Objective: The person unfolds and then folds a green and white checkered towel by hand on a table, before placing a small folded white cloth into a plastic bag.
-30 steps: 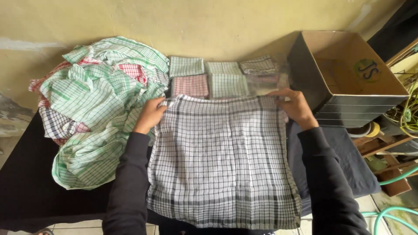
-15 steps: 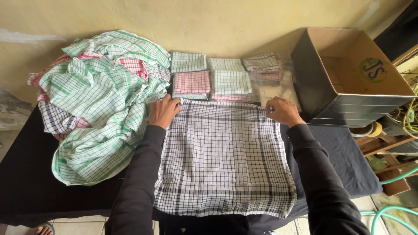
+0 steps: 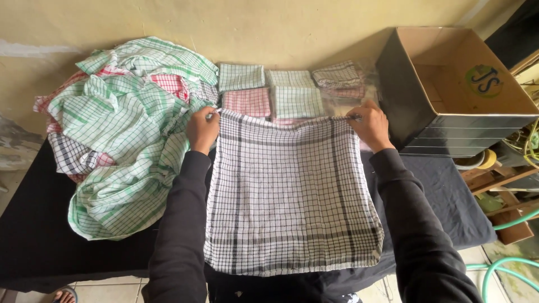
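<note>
Both hands are pinched shut on the far corners of a black-and-white checked cloth (image 3: pixel 292 196), left hand (image 3: pixel 202 128) on the left corner and right hand (image 3: pixel 369 124) on the right one, so they sit well apart with the top edge pulled fairly straight between them. The cloth lies spread flat on the bench (image 3: pixel 33 235), which has a dark cover on it, and the near edge of the cloth hangs a bit over the front, close to the person's body. Both arms are in dark sleeves. Just past the hands, toward the wall, there's a row of folded cloths (image 3: pixel 281 90), some green checked, one red checked, one greyish, stacked in little squares; the ones nearest the right hand look like they're under clear plastic, though it's hard to be sure. Off to the outside of the left hand is a big rumpled pile (image 3: pixel 118 134) of green, red and dark checked cloths, touching or just about touching the left edge of the spread cloth. To the outside of the right hand sits an open box (image 3: pixel 449 90), dark outside and cardboard brown inside, lying tilted with its opening up, just beside the right wrist. Lower down on that side, a green hose (image 3: pixel 499 269) curls on the floor. A sandalled foot (image 3: pixel 64 294) peeks in at the bottom on the left-hand side.
</note>
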